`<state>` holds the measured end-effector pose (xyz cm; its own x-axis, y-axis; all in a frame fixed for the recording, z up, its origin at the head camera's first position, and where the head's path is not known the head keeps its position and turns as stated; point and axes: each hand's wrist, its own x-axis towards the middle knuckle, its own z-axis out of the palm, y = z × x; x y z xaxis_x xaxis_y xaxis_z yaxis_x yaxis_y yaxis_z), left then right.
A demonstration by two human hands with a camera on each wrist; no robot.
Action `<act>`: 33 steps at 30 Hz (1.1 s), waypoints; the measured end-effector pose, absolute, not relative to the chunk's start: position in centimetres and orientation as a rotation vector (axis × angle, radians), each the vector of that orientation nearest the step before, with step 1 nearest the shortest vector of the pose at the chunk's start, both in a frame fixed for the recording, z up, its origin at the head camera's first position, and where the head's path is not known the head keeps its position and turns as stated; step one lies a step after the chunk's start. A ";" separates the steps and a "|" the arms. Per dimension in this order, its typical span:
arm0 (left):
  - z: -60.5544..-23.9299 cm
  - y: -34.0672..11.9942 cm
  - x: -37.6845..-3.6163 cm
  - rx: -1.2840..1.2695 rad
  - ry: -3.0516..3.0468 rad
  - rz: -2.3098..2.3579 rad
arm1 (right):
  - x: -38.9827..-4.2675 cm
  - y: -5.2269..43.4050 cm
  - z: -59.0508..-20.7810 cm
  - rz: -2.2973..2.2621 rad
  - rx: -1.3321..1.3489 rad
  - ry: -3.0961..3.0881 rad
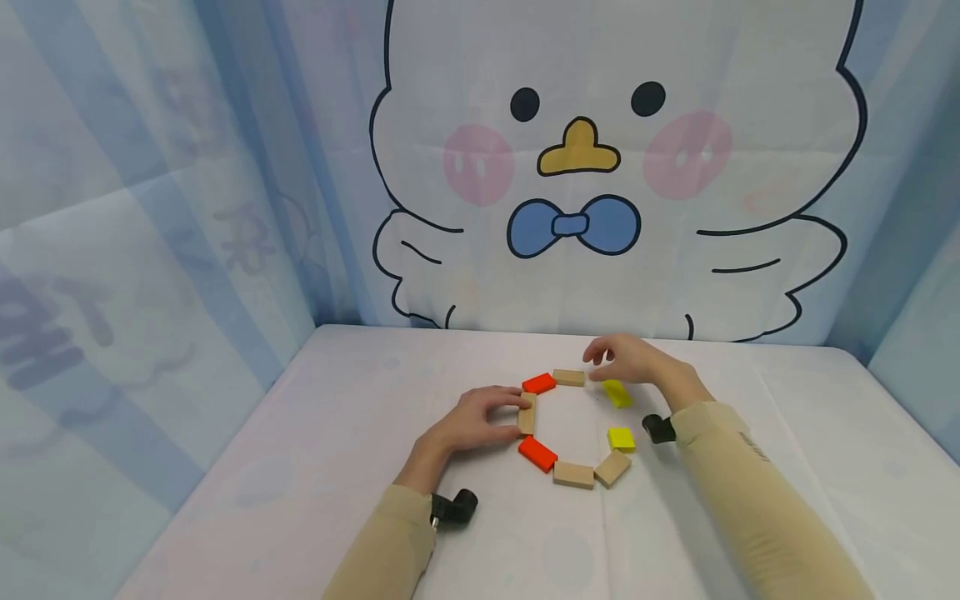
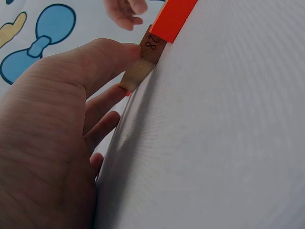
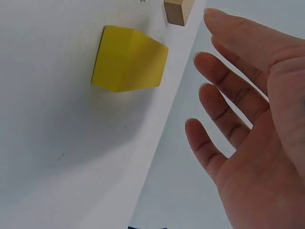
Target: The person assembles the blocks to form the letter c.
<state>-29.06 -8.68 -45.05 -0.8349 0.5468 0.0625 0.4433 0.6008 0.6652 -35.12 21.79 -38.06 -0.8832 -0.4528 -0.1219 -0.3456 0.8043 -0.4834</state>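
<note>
My left hand pinched the plain wooden block on the left side of the ring of blocks, thumb on its near face and fingers curled behind; the left wrist view showed it stamped 28 and butted against an orange block. My right hand hovered released, fingers spread and holding nothing, just above the far yellow block and beside the top wooden block.

The risk, as I judged it, was a nudge: the blocks lay nearly end to end on the worktop, so turning the pinched one too far could shove the orange neighbours out of line. My loose right hand could likewise clip the yellow block if it dropped carelessly.
</note>
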 end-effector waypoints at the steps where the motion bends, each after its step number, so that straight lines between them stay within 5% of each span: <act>1: -45.0 -8.7 -29.1 0.837 2.677 1.050 | -35.1 21.9 -38.0 -0.674 -0.626 2.763; 33: -45.0 -8.7 -29.2 0.849 2.685 1.037 | -32.4 24.9 -40.0 -0.688 -0.596 2.809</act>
<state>-29.18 -8.67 -45.05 -0.8307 0.5524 0.0689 0.4554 0.6032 0.6548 -32.38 24.93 -40.02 -0.9016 -0.4241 -0.0851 -0.3367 0.8116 -0.4774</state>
